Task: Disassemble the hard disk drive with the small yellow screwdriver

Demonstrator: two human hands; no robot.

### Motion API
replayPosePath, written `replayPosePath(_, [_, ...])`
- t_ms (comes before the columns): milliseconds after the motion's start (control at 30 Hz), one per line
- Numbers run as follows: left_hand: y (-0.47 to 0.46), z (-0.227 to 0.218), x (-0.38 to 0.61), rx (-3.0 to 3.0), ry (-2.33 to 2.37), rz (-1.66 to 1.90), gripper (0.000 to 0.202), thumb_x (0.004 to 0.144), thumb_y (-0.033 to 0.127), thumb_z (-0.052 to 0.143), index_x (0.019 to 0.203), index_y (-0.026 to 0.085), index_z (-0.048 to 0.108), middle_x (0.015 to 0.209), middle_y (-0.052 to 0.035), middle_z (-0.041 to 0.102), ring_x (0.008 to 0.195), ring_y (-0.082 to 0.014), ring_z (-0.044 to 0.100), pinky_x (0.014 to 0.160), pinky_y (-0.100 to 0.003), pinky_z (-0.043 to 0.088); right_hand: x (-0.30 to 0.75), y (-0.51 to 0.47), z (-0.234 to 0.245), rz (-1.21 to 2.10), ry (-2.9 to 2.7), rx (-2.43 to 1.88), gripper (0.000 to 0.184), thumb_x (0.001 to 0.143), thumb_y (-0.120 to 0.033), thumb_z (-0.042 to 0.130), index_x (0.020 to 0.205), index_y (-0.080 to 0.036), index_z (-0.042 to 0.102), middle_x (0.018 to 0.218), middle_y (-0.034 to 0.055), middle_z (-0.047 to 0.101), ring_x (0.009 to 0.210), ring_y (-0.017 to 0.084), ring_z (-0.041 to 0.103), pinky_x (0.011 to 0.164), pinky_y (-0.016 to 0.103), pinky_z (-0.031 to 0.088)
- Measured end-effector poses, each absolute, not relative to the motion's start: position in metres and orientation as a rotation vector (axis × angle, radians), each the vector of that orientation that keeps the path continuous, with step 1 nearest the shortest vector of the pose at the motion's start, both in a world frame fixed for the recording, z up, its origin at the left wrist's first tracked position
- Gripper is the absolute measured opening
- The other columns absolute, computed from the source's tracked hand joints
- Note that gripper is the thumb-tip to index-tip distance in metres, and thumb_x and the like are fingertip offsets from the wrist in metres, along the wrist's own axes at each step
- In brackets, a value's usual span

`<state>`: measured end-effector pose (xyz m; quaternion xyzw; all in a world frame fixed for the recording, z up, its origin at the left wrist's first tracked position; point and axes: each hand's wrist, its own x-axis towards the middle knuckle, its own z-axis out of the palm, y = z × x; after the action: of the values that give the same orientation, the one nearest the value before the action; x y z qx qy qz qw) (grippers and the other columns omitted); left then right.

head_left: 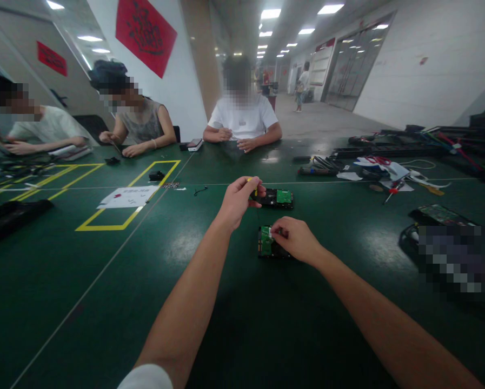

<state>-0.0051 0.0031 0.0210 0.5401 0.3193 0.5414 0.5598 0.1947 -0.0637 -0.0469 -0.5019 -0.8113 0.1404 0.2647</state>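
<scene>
Two hard drives with green circuit boards lie on the dark green table in front of me. My left hand (pixel 240 200) is closed around a small yellow-and-black tool (pixel 256 192), which looks like a screwdriver handle; its tip cannot be made out. This hand is at the left end of the farther hard drive (pixel 283 197). Over the nearer hard drive (pixel 265 244), my right hand (pixel 297 237) has its thumb and fingers pinched together at the board. What the pinch holds, if anything, is hidden, and the hand covers the drive's right part.
Across the table (pixel 210 302) sit several people. To the left lies a white paper sheet (pixel 127 197) inside yellow tape. Cables, tools and a red-handled screwdriver (pixel 393 190) are on the right, with another circuit board (pixel 445 214) nearer. A black part (pixel 15 219) rests far left.
</scene>
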Motion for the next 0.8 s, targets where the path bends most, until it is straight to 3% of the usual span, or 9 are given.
replayPosePath(433, [0.002,0.026,-0.011,1.253,0.748,1.292,0.029,0.091,0.047,0.072,0.097,0.019,0.069,0.094,-0.007,0.072,0.085,-0.0182,0.071,0.055,-0.021,0.054,0.169,-0.057,-0.057,0.402,-2.152,-1.431,0.009,0.094,-0.024,0.066,0.097,-0.023,0.074,0.098,0.0039,0.072,0.079,0.017,0.065,0.07,0.031,0.046])
replayPosePath(800, [0.003,0.023,-0.008,1.263,0.757,1.284,0.033,0.089,0.049,0.073,0.098,0.018,0.069,0.093,-0.0064,0.072,0.084,-0.0175,0.07,0.055,-0.021,0.055,0.182,-0.059,-0.054,0.35,-2.183,-1.488,0.013,0.097,-0.027,0.064,0.101,-0.023,0.076,0.102,0.0052,0.071,0.087,0.018,0.065,0.077,0.031,0.047])
